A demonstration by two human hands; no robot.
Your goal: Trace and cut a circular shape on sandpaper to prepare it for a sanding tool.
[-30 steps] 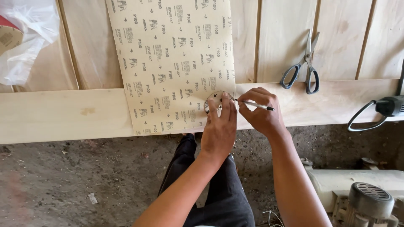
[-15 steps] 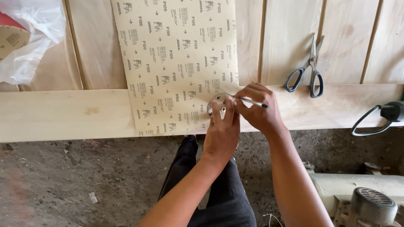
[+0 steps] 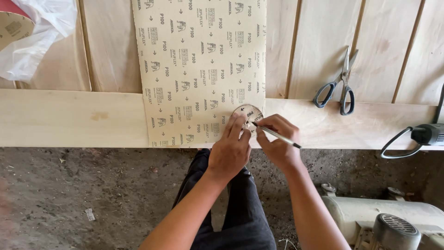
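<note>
**Sandpaper sheet with disc under hand, pen at disc edge**

Sandpaper sheet (image 3: 199, 69) lies printed side up on the wooden bench (image 3: 69, 118), its lower edge level with the bench's front edge. Since the earlier frames its position on the bench is unchanged; the view alone has shifted slightly.

Grey motor housing (image 3: 393, 222) stands on the floor at lower right. White plastic bag (image 3: 32, 41) sits at the bench's upper left.

Scissors (image 3: 340, 85) with black handles lie shut on the bench, well apart to the right. A black tool handle with looped cable (image 3: 416, 136) rests at the right edge.

Left hand (image 3: 230, 155) presses fingers together flat on the small round disc (image 3: 249, 113), which lies on the sheet's lower right corner. Compared with half a second ago, this hand covers more of the disc's lower left.

Right hand (image 3: 277, 146) is clamped on a thin pen (image 3: 276, 134), tip touching the disc's edge; the tip now sits further left than before.
</note>
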